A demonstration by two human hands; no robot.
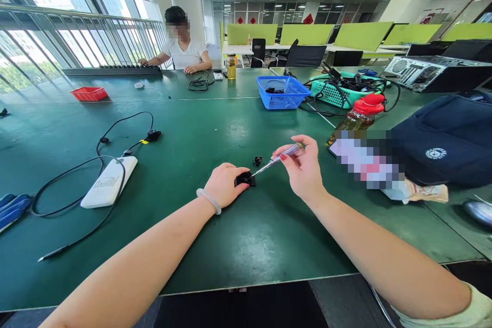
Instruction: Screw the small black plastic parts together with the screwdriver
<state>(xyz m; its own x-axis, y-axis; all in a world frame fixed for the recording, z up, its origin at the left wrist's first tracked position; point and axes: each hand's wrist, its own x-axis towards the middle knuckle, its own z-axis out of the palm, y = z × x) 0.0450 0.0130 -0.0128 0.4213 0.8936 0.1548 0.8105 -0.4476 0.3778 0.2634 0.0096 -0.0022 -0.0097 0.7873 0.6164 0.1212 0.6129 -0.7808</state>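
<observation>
Fingers of the left hand (225, 184) curl down over a small black part (246, 180), pinning it flat against the green worktop (249, 246) near the middle of the view; only the right end of the part shows past the fingertips. A pale bracelet (208, 200) sits on that wrist. The right hand (303, 166) is closed in a pinch on a screwdriver (282, 155) with a clear handle, thumb and forefinger around the handle and the other fingers loosely bent. The thin metal shaft slants down to the left, and its tip meets the exposed end of the black part. Just beyond the tip, apart from both hands, a second tiny black piece (257, 160) lies loose on the worktop. To the left, a white flat box (109, 182) lies with a black cable (69, 174) looped around it and running off to a small black plug (152, 136). To the right of the right hand are a bottle with a red cap (359, 115), lying tilted, and a dark blue cloth item (442, 138) with a white emblem. Farther back stand a blue basket (282, 92), a green basket (338, 92) full of cables, a red tray (89, 93) and an amber jar (231, 65). At the far side of the worktop another person (182, 48) in a white shirt sits with both hands resting on the surface, well apart from the work in front.
</observation>
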